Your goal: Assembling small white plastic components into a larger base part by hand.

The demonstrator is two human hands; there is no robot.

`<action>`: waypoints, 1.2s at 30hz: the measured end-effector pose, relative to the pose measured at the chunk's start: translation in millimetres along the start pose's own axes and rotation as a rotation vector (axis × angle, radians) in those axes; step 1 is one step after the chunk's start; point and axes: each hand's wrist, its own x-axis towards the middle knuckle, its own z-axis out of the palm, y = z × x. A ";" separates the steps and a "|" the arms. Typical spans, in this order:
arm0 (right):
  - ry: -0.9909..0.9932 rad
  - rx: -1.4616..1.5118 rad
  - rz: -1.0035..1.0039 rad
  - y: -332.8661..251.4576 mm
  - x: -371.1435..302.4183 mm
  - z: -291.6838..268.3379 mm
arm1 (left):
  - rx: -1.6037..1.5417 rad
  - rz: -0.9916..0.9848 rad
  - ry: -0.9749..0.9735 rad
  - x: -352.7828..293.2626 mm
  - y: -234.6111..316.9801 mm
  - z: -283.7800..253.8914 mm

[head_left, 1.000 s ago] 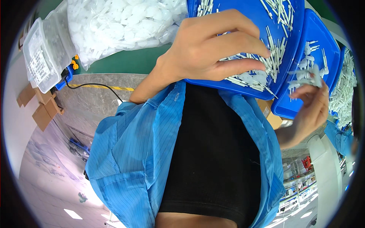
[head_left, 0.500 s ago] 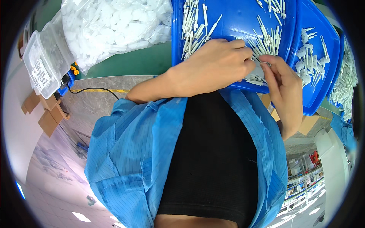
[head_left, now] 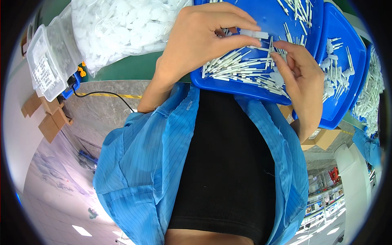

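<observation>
My left hand (head_left: 200, 43) is over the near blue tray (head_left: 241, 90), its thumb and fingers pinching a small translucent white plastic piece (head_left: 254, 34). Opposite it, at the tray's right side, my right hand (head_left: 304, 77) pinches a thin white rod (head_left: 270, 50) between thumb and forefinger, held roughly upright. The rod and the plastic piece are close together; whether they touch I cannot tell. Beneath both hands lie many loose white rods (head_left: 241, 67) along the tray's near side, with more at its far right.
A large clear bag of white plastic pieces (head_left: 126, 32) lies at the far left, beside a lidded clear box (head_left: 45, 69). To the right, a second blue tray (head_left: 350, 34) holds rods joined to white pieces. Beyond it is a heap of rods (head_left: 369, 90).
My left hand has moved up and left, turning so the plastic piece in its pinch shows. My right hand has shifted slightly, and its rod now stands upright. More of the tray's near rods are visible.
</observation>
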 end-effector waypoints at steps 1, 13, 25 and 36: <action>0.002 -0.033 -0.102 -2.1 2.3 2.0 | -0.108 0.000 0.038 4.4 0.1 4.4; 0.102 0.206 -0.080 0.1 25.9 31.6 | -0.789 -0.248 0.258 -0.2 -11.7 26.9; 0.110 0.213 -0.033 -40.0 8.0 30.5 | -0.829 -0.084 0.360 3.2 -10.8 32.4; 0.137 0.269 -0.031 -37.2 3.2 27.7 | -1.022 -0.057 0.303 -2.8 -18.1 28.8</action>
